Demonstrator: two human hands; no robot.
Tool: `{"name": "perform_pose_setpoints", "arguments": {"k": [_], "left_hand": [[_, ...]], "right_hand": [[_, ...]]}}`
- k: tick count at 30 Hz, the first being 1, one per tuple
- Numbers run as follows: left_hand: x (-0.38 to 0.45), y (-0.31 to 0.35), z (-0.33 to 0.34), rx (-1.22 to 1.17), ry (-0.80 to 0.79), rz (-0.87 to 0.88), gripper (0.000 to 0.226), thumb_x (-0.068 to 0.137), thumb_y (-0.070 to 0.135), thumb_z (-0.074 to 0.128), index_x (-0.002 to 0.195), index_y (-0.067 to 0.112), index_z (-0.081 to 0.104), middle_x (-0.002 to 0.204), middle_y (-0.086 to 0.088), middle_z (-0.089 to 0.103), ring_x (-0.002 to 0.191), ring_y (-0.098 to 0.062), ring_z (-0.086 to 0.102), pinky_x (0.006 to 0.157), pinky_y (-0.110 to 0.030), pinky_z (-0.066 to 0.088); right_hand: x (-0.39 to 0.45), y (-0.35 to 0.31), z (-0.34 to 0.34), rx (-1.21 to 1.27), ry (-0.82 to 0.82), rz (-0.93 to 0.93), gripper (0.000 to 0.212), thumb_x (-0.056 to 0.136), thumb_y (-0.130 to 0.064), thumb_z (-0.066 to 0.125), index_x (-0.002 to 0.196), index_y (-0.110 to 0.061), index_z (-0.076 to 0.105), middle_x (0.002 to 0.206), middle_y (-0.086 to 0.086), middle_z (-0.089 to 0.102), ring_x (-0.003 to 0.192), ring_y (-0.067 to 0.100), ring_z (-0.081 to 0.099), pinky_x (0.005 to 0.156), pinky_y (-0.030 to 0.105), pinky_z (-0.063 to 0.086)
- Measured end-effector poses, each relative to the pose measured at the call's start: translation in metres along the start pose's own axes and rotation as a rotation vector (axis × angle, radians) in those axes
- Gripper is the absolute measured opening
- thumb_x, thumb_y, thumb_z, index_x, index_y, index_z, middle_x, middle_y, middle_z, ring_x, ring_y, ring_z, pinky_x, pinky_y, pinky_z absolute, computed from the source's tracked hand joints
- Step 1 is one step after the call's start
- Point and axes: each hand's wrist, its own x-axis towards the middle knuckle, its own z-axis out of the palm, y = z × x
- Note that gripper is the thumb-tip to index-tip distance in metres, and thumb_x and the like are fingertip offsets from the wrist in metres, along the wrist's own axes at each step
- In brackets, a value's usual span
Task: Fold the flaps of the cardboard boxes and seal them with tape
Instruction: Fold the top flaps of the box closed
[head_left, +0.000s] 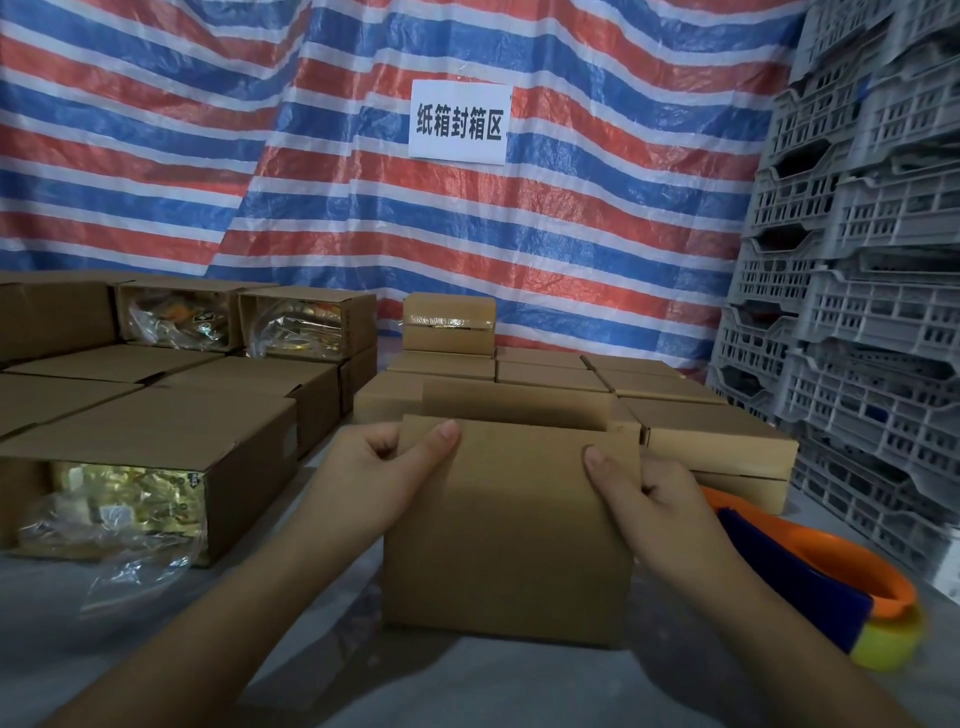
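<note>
1. Grip: left hand (382, 467) and right hand (641, 488) each clasp a top corner of the near flap (514, 452) of the cardboard box (509, 545), thumbs on its front face, fingers curled behind the edge. Both closed on the flap.
2. Box stands on the grey table (311, 675), directly in front, top not yet shut; far flap (514, 400) upright behind the opening.
3. Judgement: flap-folding stage. To do well, press both corners down together so the crease stays straight, then bring the far flap to meet it with no gap along the seam.
4. Tape dispenser (810, 571), orange and blue, lies just right of the box, within reach.
5. Left: open boxes (156, 467) showing plastic-wrapped contents. Behind: closed boxes (623, 384), one taped box (449, 322) on top.
6. Room: striped tarpaulin (208, 156) with a paper sign (460, 122); grey crates (857, 260) stacked right.
</note>
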Motion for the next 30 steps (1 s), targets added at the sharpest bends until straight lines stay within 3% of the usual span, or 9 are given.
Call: {"name": "perform_pose_setpoints", "arguments": {"k": [3, 5, 8, 12, 14, 19, 22, 25, 30], "left_hand": [[0.006, 0.001, 0.005, 0.027, 0.062, -0.049, 0.02, 0.082, 0.036, 0.071, 0.093, 0.02, 0.069, 0.087, 0.002, 0.072, 0.08, -0.01, 0.068, 0.066, -0.025, 0.051], [0.011, -0.002, 0.006, 0.009, 0.114, -0.103, 0.034, 0.081, 0.027, 0.076, 0.109, 0.022, 0.057, 0.106, 0.003, 0.062, 0.098, -0.012, 0.06, 0.081, -0.03, 0.049], [0.015, -0.005, 0.002, -0.01, 0.054, -0.148, 0.07, 0.078, 0.021, 0.079, 0.134, 0.037, 0.039, 0.138, 0.008, 0.044, 0.125, -0.013, 0.044, 0.097, -0.032, 0.041], [0.027, -0.005, -0.008, -0.094, -0.18, -0.283, 0.106, 0.076, 0.02, 0.081, 0.155, 0.039, 0.013, 0.159, 0.009, 0.026, 0.141, -0.016, 0.03, 0.108, -0.035, 0.031], [0.033, -0.004, -0.01, -0.085, -0.248, -0.267, 0.109, 0.075, 0.018, 0.081, 0.155, 0.038, 0.01, 0.159, 0.011, 0.024, 0.142, -0.013, 0.028, 0.105, -0.03, 0.03], [0.042, -0.001, -0.013, 0.082, -0.243, -0.134, 0.11, 0.073, 0.02, 0.083, 0.152, 0.047, 0.01, 0.146, 0.011, 0.035, 0.12, -0.006, 0.044, 0.091, -0.023, 0.043], [0.042, 0.001, -0.017, 0.259, -0.215, -0.048, 0.096, 0.07, 0.033, 0.085, 0.139, 0.061, 0.024, 0.13, 0.015, 0.034, 0.109, -0.005, 0.043, 0.069, -0.013, 0.045], [0.04, 0.002, -0.022, 0.37, -0.239, 0.03, 0.072, 0.071, 0.044, 0.082, 0.114, 0.073, 0.032, 0.116, 0.022, 0.035, 0.103, -0.006, 0.048, 0.069, -0.014, 0.044], [0.044, 0.006, -0.021, 0.43, -0.257, 0.053, 0.062, 0.073, 0.042, 0.081, 0.112, 0.062, 0.037, 0.115, 0.025, 0.037, 0.096, -0.009, 0.053, 0.064, -0.013, 0.045]], "right_hand": [[0.005, -0.001, 0.0, 0.092, 0.012, 0.144, 0.024, 0.093, -0.036, 0.06, 0.097, -0.018, 0.076, 0.09, -0.004, 0.077, 0.086, 0.01, 0.072, 0.072, 0.019, 0.054], [0.006, 0.0, 0.003, 0.14, 0.061, 0.211, 0.026, 0.091, -0.031, 0.067, 0.115, -0.023, 0.069, 0.11, -0.002, 0.072, 0.104, 0.017, 0.067, 0.09, 0.034, 0.055], [0.008, -0.001, 0.01, 0.185, 0.166, 0.272, 0.059, 0.086, -0.019, 0.075, 0.136, -0.033, 0.048, 0.136, -0.01, 0.049, 0.125, 0.019, 0.05, 0.106, 0.045, 0.046], [0.014, 0.004, 0.006, 0.371, 0.057, 0.375, 0.099, 0.07, -0.013, 0.082, 0.153, -0.03, 0.031, 0.14, -0.009, 0.048, 0.115, 0.015, 0.053, 0.081, 0.028, 0.055], [0.017, 0.006, 0.001, 0.408, -0.031, 0.394, 0.119, 0.054, -0.022, 0.084, 0.157, -0.029, 0.024, 0.154, -0.005, 0.039, 0.117, 0.016, 0.05, 0.078, 0.026, 0.049], [0.032, 0.003, -0.015, 0.178, -0.167, 0.22, 0.143, 0.048, -0.037, 0.098, 0.157, -0.042, 0.007, 0.162, -0.016, 0.024, 0.142, 0.005, 0.03, 0.113, 0.032, 0.032], [0.035, 0.003, -0.022, 0.017, -0.15, 0.164, 0.129, 0.043, -0.055, 0.089, 0.153, -0.048, 0.022, 0.15, -0.016, 0.044, 0.138, 0.005, 0.04, 0.113, 0.037, 0.039], [0.033, 0.003, -0.028, -0.081, -0.116, 0.09, 0.113, 0.039, -0.067, 0.087, 0.14, -0.054, 0.037, 0.125, -0.026, 0.052, 0.123, -0.005, 0.048, 0.091, 0.015, 0.042], [0.036, 0.001, -0.029, -0.144, -0.148, 0.081, 0.103, 0.047, -0.062, 0.084, 0.138, -0.058, 0.035, 0.125, -0.025, 0.048, 0.122, 0.002, 0.047, 0.103, 0.03, 0.043]]}}
